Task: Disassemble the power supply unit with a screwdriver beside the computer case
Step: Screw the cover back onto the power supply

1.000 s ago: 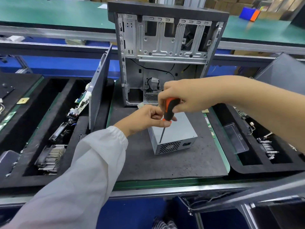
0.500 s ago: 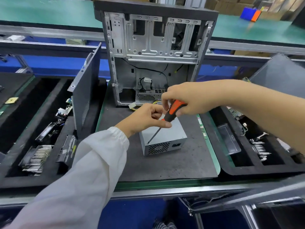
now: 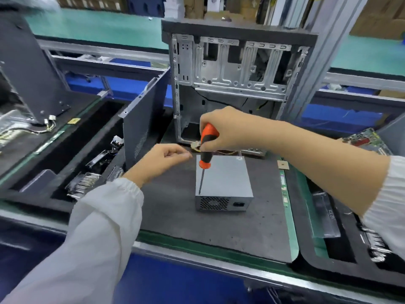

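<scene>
The grey power supply unit (image 3: 225,178) lies on the dark mat (image 3: 219,233), fan grille facing me, just in front of the open computer case (image 3: 238,69). My right hand (image 3: 228,130) grips the orange-and-black screwdriver (image 3: 205,148) by the handle. The shaft points down and its tip meets the unit's top near the front left corner. My left hand (image 3: 162,161) hovers left of the unit with fingers curled together, thumb against fingertips. Whether it pinches something small I cannot tell. It does not touch the unit.
A detached grey side panel (image 3: 144,128) stands upright left of the mat. Black foam trays hold heat sinks (image 3: 82,185) and parts on the left, and a circuit board (image 3: 368,139) and more parts on the right. Cables (image 3: 197,147) trail from the unit's rear toward the case.
My left hand has let go of the screwdriver shaft and pulled back to the left. The screwdriver has swung more upright, its tip now on the unit's top. My view shifted closer.
</scene>
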Motion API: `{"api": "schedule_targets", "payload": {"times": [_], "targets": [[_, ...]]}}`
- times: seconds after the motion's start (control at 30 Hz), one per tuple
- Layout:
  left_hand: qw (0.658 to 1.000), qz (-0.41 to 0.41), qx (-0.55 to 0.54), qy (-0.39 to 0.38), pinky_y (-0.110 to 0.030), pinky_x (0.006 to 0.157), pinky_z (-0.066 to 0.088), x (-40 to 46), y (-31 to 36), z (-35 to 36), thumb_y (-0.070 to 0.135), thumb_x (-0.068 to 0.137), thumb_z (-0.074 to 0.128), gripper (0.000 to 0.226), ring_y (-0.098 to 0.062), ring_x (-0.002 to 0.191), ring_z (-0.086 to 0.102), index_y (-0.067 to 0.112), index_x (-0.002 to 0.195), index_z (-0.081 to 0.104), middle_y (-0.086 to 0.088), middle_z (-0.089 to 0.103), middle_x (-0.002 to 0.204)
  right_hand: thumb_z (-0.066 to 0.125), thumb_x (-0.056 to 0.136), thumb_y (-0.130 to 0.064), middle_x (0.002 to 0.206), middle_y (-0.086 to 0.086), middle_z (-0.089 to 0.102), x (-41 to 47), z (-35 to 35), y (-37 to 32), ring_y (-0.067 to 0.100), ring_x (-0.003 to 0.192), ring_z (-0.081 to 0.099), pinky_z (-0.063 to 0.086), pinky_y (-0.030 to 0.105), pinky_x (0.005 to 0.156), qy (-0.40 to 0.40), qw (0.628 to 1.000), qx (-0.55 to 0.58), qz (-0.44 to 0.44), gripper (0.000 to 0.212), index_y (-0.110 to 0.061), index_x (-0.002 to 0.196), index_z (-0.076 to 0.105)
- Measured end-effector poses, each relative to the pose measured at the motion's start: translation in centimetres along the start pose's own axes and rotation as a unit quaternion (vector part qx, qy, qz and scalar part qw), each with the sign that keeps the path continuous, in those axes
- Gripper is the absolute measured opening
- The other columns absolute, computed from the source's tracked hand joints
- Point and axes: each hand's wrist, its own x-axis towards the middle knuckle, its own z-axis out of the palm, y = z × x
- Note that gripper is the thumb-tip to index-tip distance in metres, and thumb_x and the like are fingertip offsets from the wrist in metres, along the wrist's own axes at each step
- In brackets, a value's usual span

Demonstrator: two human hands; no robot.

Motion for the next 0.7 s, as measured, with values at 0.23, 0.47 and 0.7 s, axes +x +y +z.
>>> {"api": "schedule_targets", "payload": {"times": [0.23,0.47,0.7], "targets": [[0.995,-0.061,0.067,-0.048,-0.020,0.052,0.021,-3.5,-3.3,-1.5,0.015,0.082,0.076,0.012,-0.007,0.049,0.025,0.022,0.093,0.073,0.013,0.027,0.047,0.060,0.088,-0.036,0.081,0.000,0.056,4.6,1.1,-5.0,0.015,0.064,0.058,0.044,0.028,0.051,-0.028,0.998,-0.018,-0.047,0.025,-0.015,0.097,0.051],[0.995,-0.029,0.052,-0.074,-0.015,0.049,0.021,-3.7,-4.3,-1.8,0.019,0.081,0.078,0.020,-0.008,0.048,0.023,0.023,0.100,0.071,0.014,0.023,0.046,0.058,0.088,-0.036,0.066,0.001,0.062,6.2,0.9,-6.8,0.017,0.047,0.066,0.057,0.031,0.050,-0.076,0.995,-0.061,-0.019,0.022,-0.017,0.094,0.051],[0.992,0.010,0.078,-0.095,-0.026,0.055,0.024,-2.3,-3.8,-0.2,0.021,0.079,0.081,0.015,-0.008,0.046,0.027,0.021,0.091,0.073,0.011,0.027,0.045,0.056,0.087,-0.060,0.058,0.003,0.064,5.9,0.9,-7.2,0.013,0.041,0.064,0.050,0.025,0.041,-0.074,0.994,-0.031,0.078,0.044,-0.016,0.083,0.050]]}}
